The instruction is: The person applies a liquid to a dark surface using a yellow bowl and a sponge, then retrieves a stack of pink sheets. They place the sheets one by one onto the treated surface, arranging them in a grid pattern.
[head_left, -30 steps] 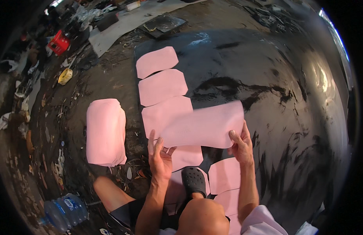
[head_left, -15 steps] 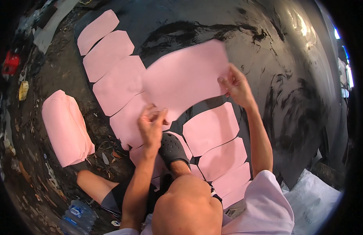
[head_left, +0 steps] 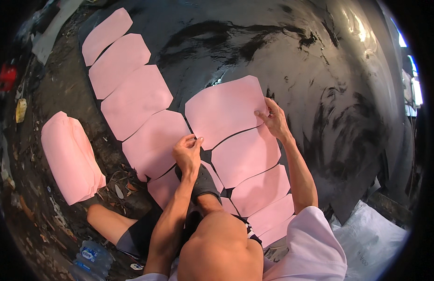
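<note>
With the right hand [head_left: 276,123] pinching the right edge of the pink panel [head_left: 225,110] at upper centre frame, and the left hand [head_left: 186,153] near its lower-left corner, grip indeterminate, keep the gap to the adjacent panel [head_left: 245,157] below narrow and even.

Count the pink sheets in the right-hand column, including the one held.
5, running toward the person: top sheet, in the right hand; second sheet, just below; third sheet, beside the right forearm; fourth sheet, below that; fifth sheet, by the sleeve. More may be hidden there.
</note>
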